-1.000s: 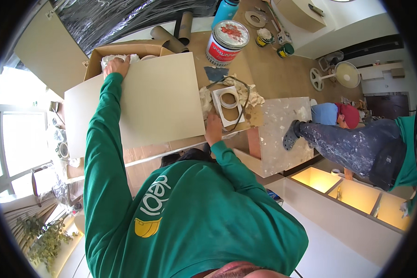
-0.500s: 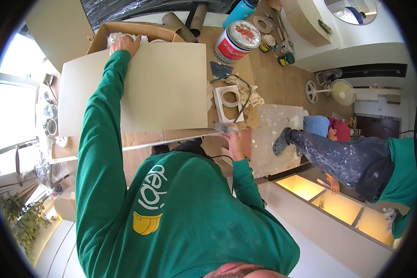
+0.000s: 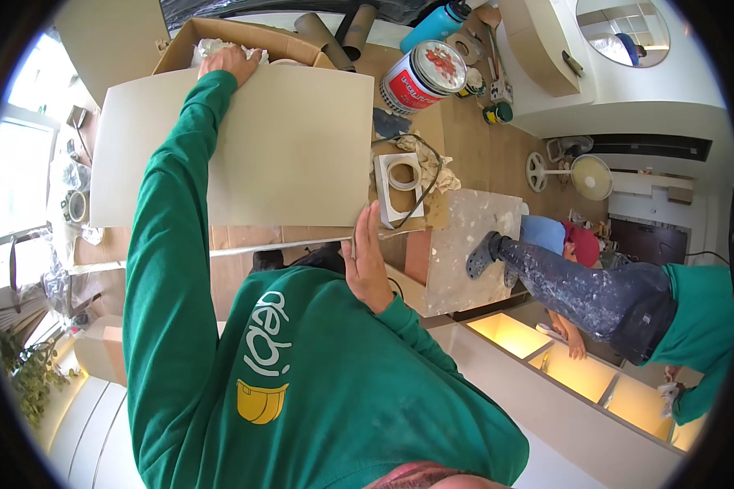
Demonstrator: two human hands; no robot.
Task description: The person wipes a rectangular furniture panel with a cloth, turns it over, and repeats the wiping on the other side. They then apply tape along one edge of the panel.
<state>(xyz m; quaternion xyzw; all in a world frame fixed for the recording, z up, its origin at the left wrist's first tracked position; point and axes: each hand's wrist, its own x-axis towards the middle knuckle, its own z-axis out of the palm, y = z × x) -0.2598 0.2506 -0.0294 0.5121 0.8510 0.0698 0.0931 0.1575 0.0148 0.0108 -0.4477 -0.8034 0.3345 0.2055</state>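
Observation:
A large cream-coloured panel lies before me. My left hand reaches across it, fingers bent over its far edge, beside crumpled white paper or cloth in an open cardboard box. At the panel's near right corner is my right hand, its fingers nearly straight. A thin grey sheet, apparently sandpaper, shows edge-on by its thumb; most of it is hidden behind the hand. Close to those fingertips lies a white square frame with a roll of tape on it.
A large paint can and a blue bottle stand at the far right. A dark cable loops past crumpled paper. Another person's leg rests on a stained board; lit shelving is below.
My right hand has moved left to the panel's corner and turned, fingers now pointing up; the grey sheet shows only its edge. My left hand stays at the far edge.

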